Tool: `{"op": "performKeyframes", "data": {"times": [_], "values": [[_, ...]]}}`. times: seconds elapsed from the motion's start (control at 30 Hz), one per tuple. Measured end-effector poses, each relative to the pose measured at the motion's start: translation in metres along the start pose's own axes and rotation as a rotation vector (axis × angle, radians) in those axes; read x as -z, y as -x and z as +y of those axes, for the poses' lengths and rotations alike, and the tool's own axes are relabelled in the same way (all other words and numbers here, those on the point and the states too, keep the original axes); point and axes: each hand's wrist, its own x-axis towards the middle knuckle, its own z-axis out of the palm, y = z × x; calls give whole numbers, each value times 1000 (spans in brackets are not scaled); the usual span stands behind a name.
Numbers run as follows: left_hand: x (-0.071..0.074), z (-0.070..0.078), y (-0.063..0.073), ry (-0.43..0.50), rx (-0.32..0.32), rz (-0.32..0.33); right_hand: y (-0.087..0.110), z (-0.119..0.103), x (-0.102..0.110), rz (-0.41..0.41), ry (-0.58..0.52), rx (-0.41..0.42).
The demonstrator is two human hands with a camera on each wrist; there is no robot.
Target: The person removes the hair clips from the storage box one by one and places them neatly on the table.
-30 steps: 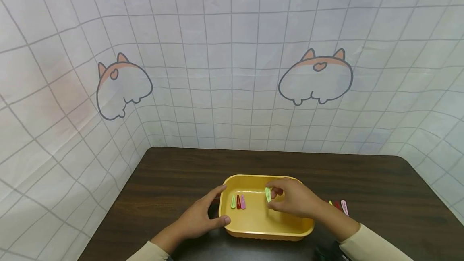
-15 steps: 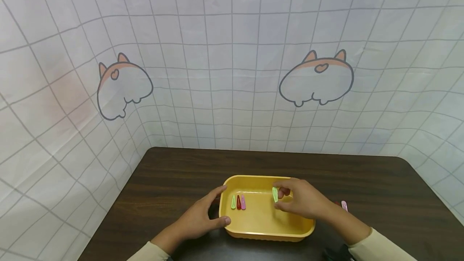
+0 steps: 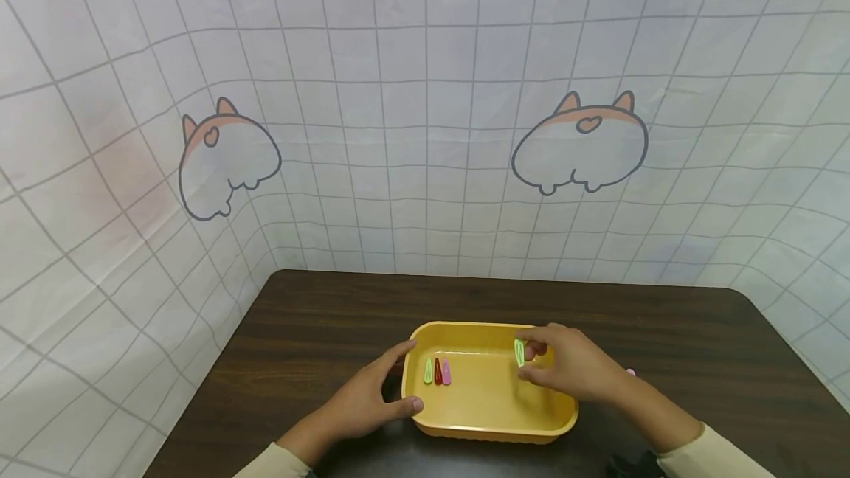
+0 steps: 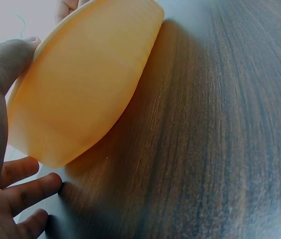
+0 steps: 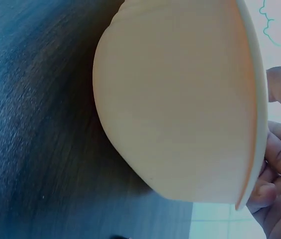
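Observation:
A yellow plastic tray (image 3: 488, 434) stands on the table. My left hand (image 3: 361, 397) rests at its left end, thumb on the near corner of the rim and index finger at the far corner. The left wrist view shows the other fingers (image 4: 33, 191) spread loosely beside the tray wall. Over the right part of the tray, my right hand (image 3: 571, 364) pinches a light green snap hair clip (image 3: 520, 353) between thumb and index finger, held upright. Inside at the left lie a green clip (image 3: 428, 371), a red clip (image 3: 438, 372) and a pink clip (image 3: 446, 371), side by side.
Behind my right forearm, the tip of another pink clip (image 3: 631, 372) peeks out on the table. The dark wood tabletop (image 3: 332, 308) reaches back to a white grid-patterned curtain (image 3: 398, 131). A black object (image 3: 631, 465) shows under the right sleeve.
My right hand has moved right across the tray with the green clip still pinched. Its forearm now covers most of the clips seen earlier on the table. The left hand stays in place.

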Motion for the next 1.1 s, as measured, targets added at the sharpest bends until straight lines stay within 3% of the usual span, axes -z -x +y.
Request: {"op": "performKeyframes", "data": {"times": [0.73,1.1], "values": [[0,2,-1,-2,-6,4,13,9,19,6,37,-19],[0,1,-1,-2,-1,1,23,17,26,-61,-143,-111]]}}
